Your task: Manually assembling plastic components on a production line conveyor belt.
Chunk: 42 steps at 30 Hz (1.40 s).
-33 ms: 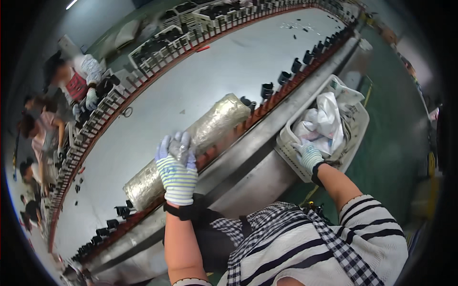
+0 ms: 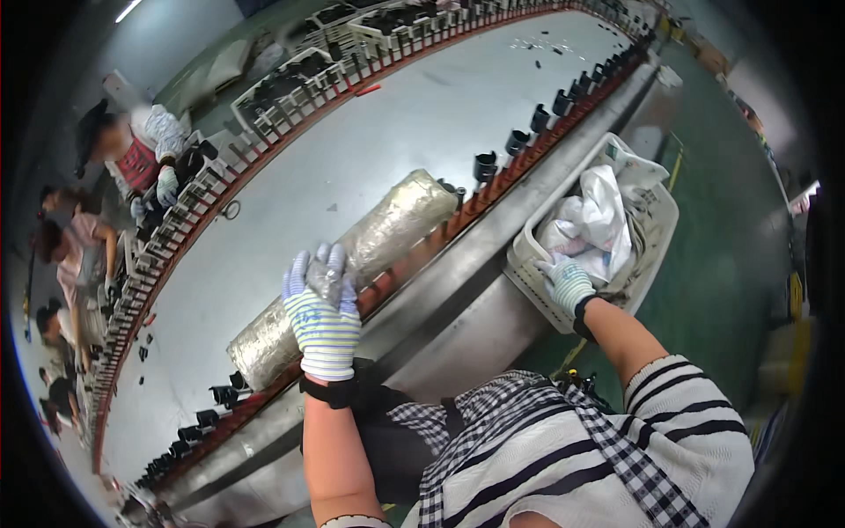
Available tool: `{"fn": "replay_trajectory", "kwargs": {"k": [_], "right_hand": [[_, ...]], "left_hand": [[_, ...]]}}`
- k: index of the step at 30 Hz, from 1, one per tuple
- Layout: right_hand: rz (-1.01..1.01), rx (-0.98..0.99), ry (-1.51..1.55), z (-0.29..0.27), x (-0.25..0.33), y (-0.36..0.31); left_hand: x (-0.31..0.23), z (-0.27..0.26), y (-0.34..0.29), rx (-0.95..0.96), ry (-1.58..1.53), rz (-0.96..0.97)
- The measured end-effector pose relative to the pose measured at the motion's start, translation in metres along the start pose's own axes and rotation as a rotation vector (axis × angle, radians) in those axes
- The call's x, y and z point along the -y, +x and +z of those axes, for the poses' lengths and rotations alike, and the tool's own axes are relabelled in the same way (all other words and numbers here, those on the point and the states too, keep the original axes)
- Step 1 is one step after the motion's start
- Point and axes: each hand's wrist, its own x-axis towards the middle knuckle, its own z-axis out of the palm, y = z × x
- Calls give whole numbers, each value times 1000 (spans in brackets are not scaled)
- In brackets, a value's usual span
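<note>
My left hand [image 2: 322, 319], in a striped knit glove, is closed around a small, greyish, shiny piece [image 2: 325, 282] whose kind I cannot make out. Under and behind that hand lies a long roll wrapped in clear film [image 2: 400, 220], slanting along the near edge of the conveyor. My right hand [image 2: 570, 283], gloved alike, reaches over the near left side of a pale plastic basket [image 2: 539, 297]. Its fingers are bent against a crumpled white plastic bag [image 2: 601, 207] inside the basket; the fingertips are partly hidden.
A conveyor rail with black cup-shaped holders [image 2: 517, 141] runs around a grey tabletop [image 2: 290, 198]. A metal ledge [image 2: 493, 273] borders the near side. Across the table a co-worker [image 2: 141, 154] handles dark parts, with other people farther left. Scissors [image 2: 231, 210] lie at the far edge.
The holders on the near rail have shifted slightly toward the lower left. The view has moved a little; both hands keep nearly the same places.
</note>
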Motion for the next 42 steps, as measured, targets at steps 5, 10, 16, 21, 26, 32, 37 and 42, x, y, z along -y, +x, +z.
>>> {"fn": "replay_trajectory", "kwargs": {"k": [5,10,16,21,26,32,37,42], "right_hand": [[30,84,6,-25,7,1],[26,86,9,-23,3,-3],[20,69,21,-24,7,0],[20,77,14,-20,3,-3],[31,104,14,-27,13,-1],[43,104,-6,-21,7,-4],[63,121,25,-31,18,4],[17,73,11,-26,14,0]], "left_hand": [[12,4,2,115,195,27],[1,1,-3,71,86,-49],[18,10,-3,141,76,-59],[11,-2,-5,100,75,-117],[3,-7,-8,21,54,-75],[7,-2,-8,90,145,-25],[14,1,-10,101,47,-57],[19,4,-6,118,117,-104]]}}
